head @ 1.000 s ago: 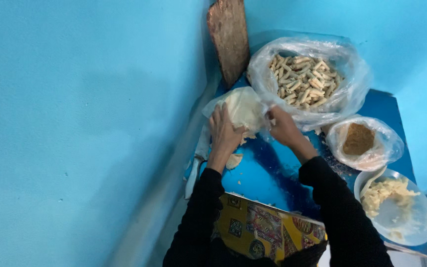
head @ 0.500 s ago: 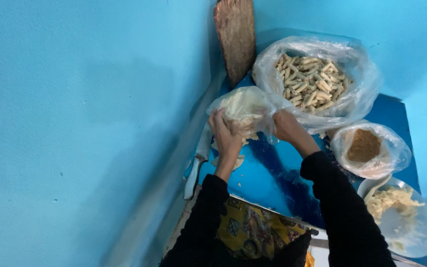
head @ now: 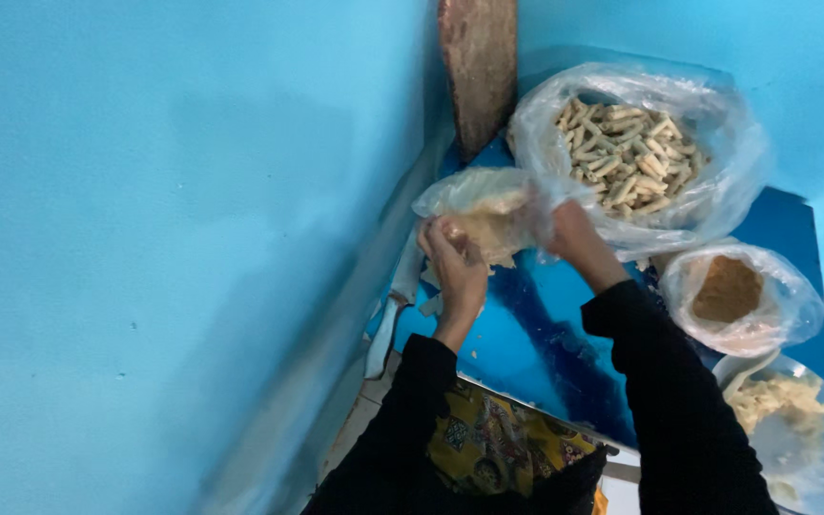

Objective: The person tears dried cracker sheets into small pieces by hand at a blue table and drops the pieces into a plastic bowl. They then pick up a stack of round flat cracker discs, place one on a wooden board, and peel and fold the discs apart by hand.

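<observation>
Both hands gripped a thin clear plastic bag of pale dough (head: 488,215) above the blue table (head: 517,334): left hand (head: 455,262) closed on its lower edge, right hand (head: 565,234) partly veiled by the film. Behind stood a large bag of short rolled sticks (head: 627,153); at right, a small bag of brown powder (head: 731,291). A bowl (head: 793,429) was cut off by the frame edge.

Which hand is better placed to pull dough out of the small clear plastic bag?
Left, probably. The left hand already pinches pale dough at the small clear plastic bag mouth, while the right hand has its grip on the bag's far side.
</observation>
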Available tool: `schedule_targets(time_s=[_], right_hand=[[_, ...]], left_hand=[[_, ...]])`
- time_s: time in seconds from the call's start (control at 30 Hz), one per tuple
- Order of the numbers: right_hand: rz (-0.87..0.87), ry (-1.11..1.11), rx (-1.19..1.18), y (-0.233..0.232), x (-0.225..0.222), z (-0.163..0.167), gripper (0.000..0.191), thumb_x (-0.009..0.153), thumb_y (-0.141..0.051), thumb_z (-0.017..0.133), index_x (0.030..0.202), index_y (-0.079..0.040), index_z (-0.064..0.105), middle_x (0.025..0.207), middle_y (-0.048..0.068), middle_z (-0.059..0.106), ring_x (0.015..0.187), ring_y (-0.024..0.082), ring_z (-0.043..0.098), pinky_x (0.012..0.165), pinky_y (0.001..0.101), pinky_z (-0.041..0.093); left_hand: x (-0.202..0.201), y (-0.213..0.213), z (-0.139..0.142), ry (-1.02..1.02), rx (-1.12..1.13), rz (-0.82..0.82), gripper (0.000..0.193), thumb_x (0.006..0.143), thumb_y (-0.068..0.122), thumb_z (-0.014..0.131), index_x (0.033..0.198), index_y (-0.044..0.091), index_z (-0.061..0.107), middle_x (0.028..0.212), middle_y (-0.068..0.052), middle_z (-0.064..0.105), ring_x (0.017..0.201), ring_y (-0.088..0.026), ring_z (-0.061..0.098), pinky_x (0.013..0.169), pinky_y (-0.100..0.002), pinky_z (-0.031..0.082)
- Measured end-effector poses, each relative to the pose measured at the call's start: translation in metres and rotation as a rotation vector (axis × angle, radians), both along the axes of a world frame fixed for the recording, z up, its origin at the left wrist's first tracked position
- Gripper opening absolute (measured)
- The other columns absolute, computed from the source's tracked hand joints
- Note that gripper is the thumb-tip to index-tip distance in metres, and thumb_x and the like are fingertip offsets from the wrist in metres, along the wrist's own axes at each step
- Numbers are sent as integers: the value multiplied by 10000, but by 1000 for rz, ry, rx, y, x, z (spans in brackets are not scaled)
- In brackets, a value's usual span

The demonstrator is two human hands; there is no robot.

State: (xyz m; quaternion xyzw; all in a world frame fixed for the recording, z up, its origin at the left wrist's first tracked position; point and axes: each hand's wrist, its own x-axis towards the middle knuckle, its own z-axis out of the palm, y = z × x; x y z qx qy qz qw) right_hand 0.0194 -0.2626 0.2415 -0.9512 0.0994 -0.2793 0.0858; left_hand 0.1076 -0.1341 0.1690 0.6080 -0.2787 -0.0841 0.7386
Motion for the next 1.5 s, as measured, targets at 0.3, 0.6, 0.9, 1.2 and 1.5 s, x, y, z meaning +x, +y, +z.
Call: schedule_targets(time_s=[0.3,0.6,0.9,1.2,1.5], right_hand=[[-91,325,-530,7,-4,-25,515,860,-238,630,1296,28,696,1125,246,683,1004,439,676,890,528,523],[-189,13,456,-14,-44,25,228,900,-96,701,1104,0,734,956,159,760,870,259,708,786,376,550],[-150,-495,1084,-14,-152,71,403,881,-137,733,1267,-30,692,1118,85,746,896,183,748,787,342,612],[-140,14,635,23,-73,20,468,922,-260,713,1305,-25,580,1113,110,687,1036,189,642,868,344,510],[86,80,-250,-42,56,96,608,901,-120,744,1468,-54,535,1385,182,574,1229,411,574,971,459,510]], left_hand=[[-2,-12,6,-288,198,139,531,944,107,690,1407,15,447,1445,-213,439,1363,-473,419,1139,-584,346],[2,-12,1,-789,535,95,609,976,175,684,1352,-199,385,1450,-320,433,1345,-451,402,1117,-548,331],[-3,-15,7,-634,273,51,594,1065,210,674,1512,-82,414,1525,-265,453,1429,-424,437,1218,-528,359],[-74,-4,0,685,-435,-684,610,908,167,777,1434,-44,550,1313,-125,645,1152,-220,639,963,-371,533],[-53,47,-19,905,-432,-525,477,914,173,735,1321,-29,591,1183,-125,700,1035,-236,699,876,-389,590]])
